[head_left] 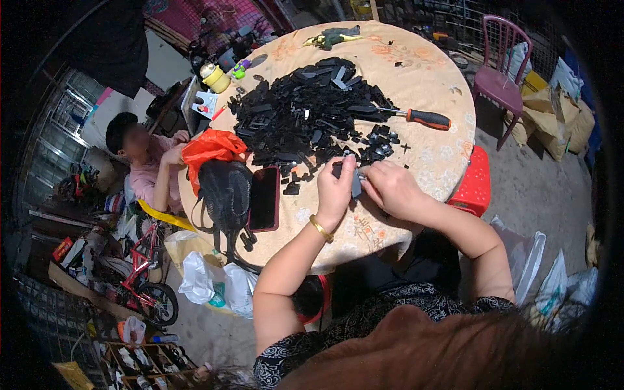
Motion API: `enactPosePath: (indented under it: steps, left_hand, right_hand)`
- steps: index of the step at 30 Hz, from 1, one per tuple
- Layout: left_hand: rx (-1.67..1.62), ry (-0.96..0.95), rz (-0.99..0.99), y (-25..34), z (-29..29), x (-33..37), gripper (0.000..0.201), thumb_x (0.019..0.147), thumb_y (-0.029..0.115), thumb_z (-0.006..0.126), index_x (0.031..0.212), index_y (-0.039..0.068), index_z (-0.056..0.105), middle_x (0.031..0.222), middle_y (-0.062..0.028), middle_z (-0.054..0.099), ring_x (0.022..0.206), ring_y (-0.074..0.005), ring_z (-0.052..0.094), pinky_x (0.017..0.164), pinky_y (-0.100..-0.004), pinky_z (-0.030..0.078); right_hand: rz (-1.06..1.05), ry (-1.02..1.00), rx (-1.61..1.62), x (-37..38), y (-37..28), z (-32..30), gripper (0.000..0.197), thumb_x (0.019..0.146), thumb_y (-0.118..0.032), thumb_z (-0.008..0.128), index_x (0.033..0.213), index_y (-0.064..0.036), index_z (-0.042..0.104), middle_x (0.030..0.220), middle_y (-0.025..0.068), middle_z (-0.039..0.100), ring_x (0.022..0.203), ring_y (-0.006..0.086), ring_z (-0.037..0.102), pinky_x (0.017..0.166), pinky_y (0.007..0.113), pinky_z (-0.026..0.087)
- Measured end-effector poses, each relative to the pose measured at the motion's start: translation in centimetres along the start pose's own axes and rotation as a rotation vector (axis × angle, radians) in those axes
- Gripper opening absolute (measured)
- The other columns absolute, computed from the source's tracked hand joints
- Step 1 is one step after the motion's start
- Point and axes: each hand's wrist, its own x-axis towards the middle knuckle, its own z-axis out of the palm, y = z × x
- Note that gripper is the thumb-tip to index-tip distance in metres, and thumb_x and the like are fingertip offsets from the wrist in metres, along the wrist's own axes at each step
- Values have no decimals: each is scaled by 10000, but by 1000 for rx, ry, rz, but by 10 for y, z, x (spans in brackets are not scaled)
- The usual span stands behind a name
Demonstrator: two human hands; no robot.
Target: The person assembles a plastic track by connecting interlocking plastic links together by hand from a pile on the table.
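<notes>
Near the front edge of the round table, my left hand (333, 196) is closed around a small dark grey plastic part (356, 186), thumb along its top. My right hand (392, 187) meets it from the right, its fingers pinched at the same part; their tips are partly hidden. Just beyond both hands spreads a large heap of black plastic pieces (286, 110), with smaller bits scattered at its near side. A screwdriver (429, 119) with a black and orange handle lies right of the heap, its shaft pointing into it.
The table (429, 78) has a floral cloth. Left of my hands lie a phone (264, 201), a black mesh bag (224, 188) and an orange-red plastic bag (211, 148). A person in pink (153, 159) sits at the left. A red stool (476, 182) and purple chair (499, 88) stand right.
</notes>
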Motion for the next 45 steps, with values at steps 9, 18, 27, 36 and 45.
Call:
enactPosePath:
  steps: [9,18,27,36,45]
  left_hand:
    - [19,-2,-59,-2,6,-11,269,862,240,537,750,-3,570,609,-9,522,558,-66,439,519,-226,372]
    - [-366,-1,-243,-20,-4,6,273,868,273,520,774,18,538,650,-30,559,515,-90,494,471,-221,400]
    - [612,-393,236,-7,1,-10,372,737,342,638,884,4,583,667,-170,603,590,-283,601,556,-368,469]
    - [531,-462,158,8,14,-27,434,679,312,682,932,-1,519,785,-208,597,747,-315,600,654,-384,472]
    - [-441,-263,-463,-6,-1,0,163,827,179,581,860,21,556,705,-19,556,523,-78,515,477,-194,442]
  right_hand:
    - [-286,-154,-64,-8,4,-9,126,702,-119,557,693,-14,487,624,102,498,585,246,529,536,332,450]
    - [-109,-224,-72,7,0,-18,189,721,-180,589,774,-5,539,672,115,523,627,270,538,572,372,451]
    - [22,-63,-92,65,106,53,113,700,-133,579,726,-26,553,682,146,553,667,329,553,584,423,440]
    - [183,-132,-62,70,93,58,141,679,-46,549,815,-25,581,728,165,591,729,328,582,660,394,469]
    - [531,-15,835,21,44,-15,149,792,-86,585,894,18,613,664,22,589,553,59,529,509,215,446]
